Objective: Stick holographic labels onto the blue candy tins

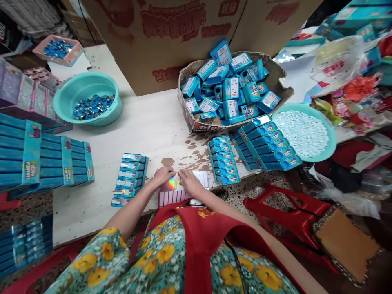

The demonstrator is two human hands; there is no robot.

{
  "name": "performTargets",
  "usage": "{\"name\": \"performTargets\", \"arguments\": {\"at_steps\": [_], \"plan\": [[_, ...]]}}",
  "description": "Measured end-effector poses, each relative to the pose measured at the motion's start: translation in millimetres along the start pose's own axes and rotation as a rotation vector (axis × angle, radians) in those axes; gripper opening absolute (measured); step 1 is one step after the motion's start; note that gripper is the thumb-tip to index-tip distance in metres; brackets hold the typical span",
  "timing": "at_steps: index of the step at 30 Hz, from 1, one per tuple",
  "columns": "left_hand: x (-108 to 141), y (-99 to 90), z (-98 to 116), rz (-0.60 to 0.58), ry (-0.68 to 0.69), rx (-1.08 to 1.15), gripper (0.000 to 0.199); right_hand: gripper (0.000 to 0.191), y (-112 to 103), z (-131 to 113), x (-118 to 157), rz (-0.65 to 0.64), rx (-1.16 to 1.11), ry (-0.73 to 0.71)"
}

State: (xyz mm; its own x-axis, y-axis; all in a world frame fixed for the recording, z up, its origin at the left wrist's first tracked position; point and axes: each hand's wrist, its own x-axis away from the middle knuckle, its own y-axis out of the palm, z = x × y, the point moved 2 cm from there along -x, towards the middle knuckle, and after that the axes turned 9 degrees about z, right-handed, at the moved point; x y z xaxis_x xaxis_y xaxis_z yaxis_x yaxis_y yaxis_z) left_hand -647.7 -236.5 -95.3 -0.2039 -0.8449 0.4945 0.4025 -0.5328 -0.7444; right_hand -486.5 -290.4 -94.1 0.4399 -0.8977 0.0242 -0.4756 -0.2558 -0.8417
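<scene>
My left hand (164,175) and my right hand (190,183) are close together at the table's front edge. Between them is a shiny holographic sheet (174,183), its near side held at the fingertips of both hands. Under it lies a pink and white striped sheet (171,198), part of which also shows beyond my right hand. My fingers look pinched on the shiny sheet. Left of my hands stands a row of blue boxes (130,174) with shiny tops. Another row of blue boxes (225,161), with round recesses in the tops, is at the right.
A teal basin (63,98) holds blue and silver pieces at the left. Stacked blue packs (32,155) stand nearer. A cardboard tray (185,112) is heaped with blue boxes. A second basin (332,141) holds white pellets. A red stool (284,212) is at the right.
</scene>
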Motion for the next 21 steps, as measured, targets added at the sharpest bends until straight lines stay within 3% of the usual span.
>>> {"name": "performTargets", "arguments": {"at_steps": [4,9,11,13,14,16,18,21], "plan": [[-3.2,2.8,2.7,0.025,-0.044,0.017,0.026,0.042,-1.9,-2.6,9.4,-0.010,-0.042,-0.027],[2.8,-6.2,11.2,0.090,-0.053,-0.010,0.025,0.005,-19.2,0.3,3.5,0.127,-0.201,0.184],[9.4,-13.8,20.9,0.187,-0.011,0.007,0.031,0.004,-34.0,2.5,1.3,0.195,-0.310,0.285],[17.7,-19.2,36.3,0.245,0.110,0.169,0.037,0.006,-52.3,3.8,3.4,0.262,-0.482,0.381],[22.0,-19.4,45.6,0.211,0.186,0.288,0.039,0.007,-61.7,3.8,6.4,0.291,-0.559,0.414],[29.2,-13.6,65.3,0.002,0.286,0.510,0.036,0.009,-79.2,3.4,16.3,0.348,-0.643,0.462],[33.0,-2.4,83.7,-0.231,0.264,0.622,0.028,0.010,-91.9,4.8,31.1,0.424,-0.644,0.529],[30.9,13.6,110.4,-0.359,0.233,0.674,0.028,0.011,-100.4,15.1,59.9,0.577,-0.522,0.651]]}}
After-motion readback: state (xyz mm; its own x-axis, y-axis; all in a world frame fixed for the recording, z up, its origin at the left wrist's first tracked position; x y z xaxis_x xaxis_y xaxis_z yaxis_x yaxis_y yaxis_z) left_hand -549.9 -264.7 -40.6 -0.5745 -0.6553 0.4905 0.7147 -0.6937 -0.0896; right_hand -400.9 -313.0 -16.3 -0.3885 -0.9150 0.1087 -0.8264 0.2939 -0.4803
